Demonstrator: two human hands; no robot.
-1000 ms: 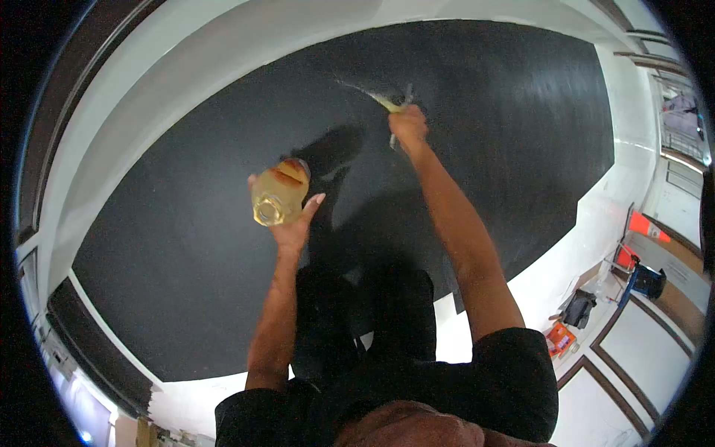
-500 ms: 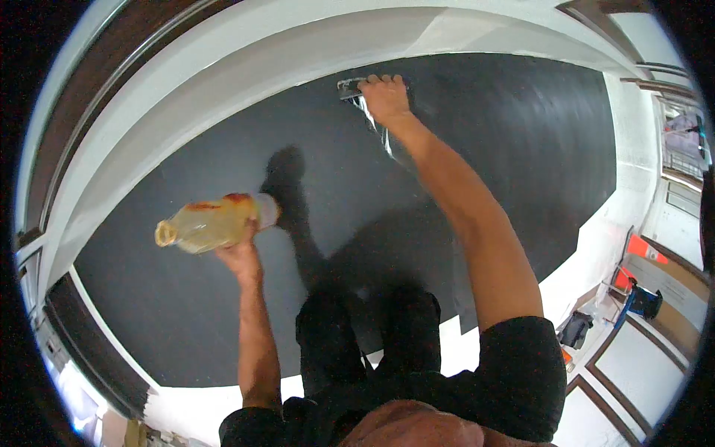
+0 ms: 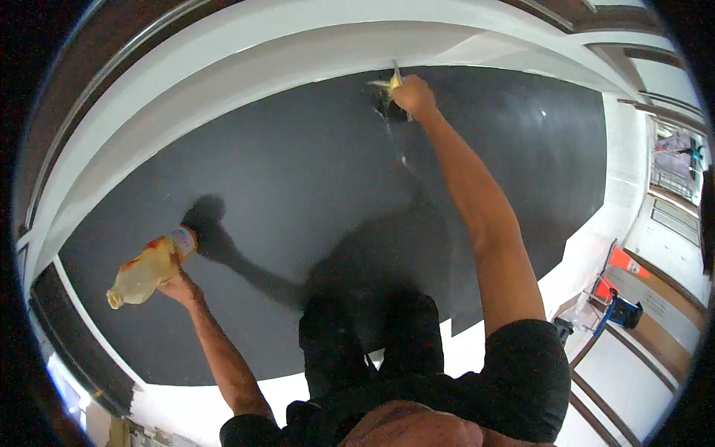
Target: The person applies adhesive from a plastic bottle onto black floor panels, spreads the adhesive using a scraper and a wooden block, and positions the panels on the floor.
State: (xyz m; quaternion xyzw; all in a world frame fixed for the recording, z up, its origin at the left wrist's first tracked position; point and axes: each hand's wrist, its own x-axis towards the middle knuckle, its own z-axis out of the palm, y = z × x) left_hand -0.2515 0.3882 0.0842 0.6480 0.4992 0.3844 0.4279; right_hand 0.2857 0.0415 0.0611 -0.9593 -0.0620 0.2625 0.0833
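A dark, flat panel (image 3: 298, 179) spreads out in front of me. In my left hand (image 3: 179, 285) is a translucent yellowish plastic bottle (image 3: 151, 268) with orange-red smears and a label; it lies tilted, neck toward the lower left. My right hand (image 3: 415, 95) is closed on a flat-bladed hand tool (image 3: 397, 69), seen edge-on at the panel's far edge, with something yellow at the grip. My fingers partly hide it, so its exact kind is unclear. A wet, shiny streak (image 3: 387, 127) runs on the panel below the tool.
A pale curved wall or border (image 3: 298, 56) bounds the panel's far side. Dark trim (image 3: 82, 335) stands at the left. Toward the right lie an orange-and-white object (image 3: 629, 259), a blue-and-black item (image 3: 624, 311) and cardboard (image 3: 663, 343). My legs (image 3: 372, 335) stand at the near edge.
My left hand has carried the bottle left and nearer to me. The tool in my right hand has turned from flat to edge-on and shifted slightly right; the streak looks thinner.
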